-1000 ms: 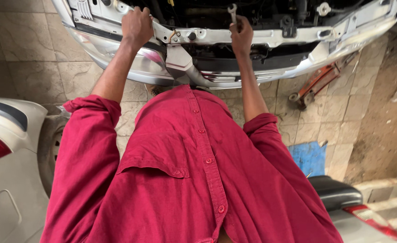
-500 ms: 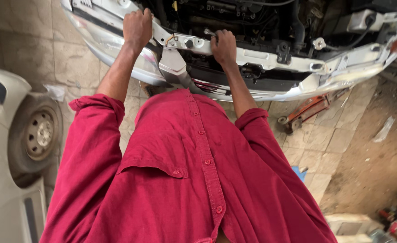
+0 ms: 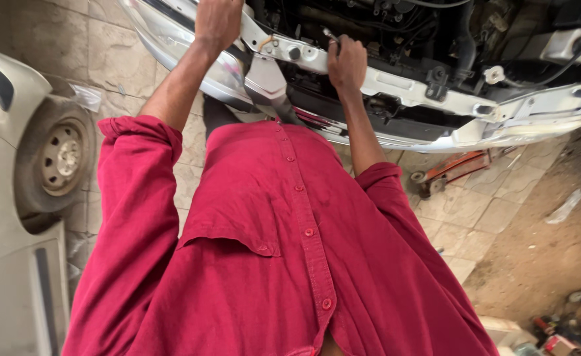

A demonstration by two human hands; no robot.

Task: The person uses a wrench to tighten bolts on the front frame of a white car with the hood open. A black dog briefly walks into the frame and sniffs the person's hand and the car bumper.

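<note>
Right hand point(image 3: 347, 64) has a closed grip on a thin metal wrench point(image 3: 331, 35), right on the white front crossmember point(image 3: 396, 86), probably working a bolt. Left hand point(image 3: 218, 23) clamps down on that crossmember further left, likely bracing. Behind it: a grimy black engine bay point(image 3: 396, 26).

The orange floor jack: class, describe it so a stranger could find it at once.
Start at the car's open front end across the top. Below its right half, on the tiled floor, lies the floor jack. It is the only long, low orange tool there, with a small wheel at its left end.
</note>
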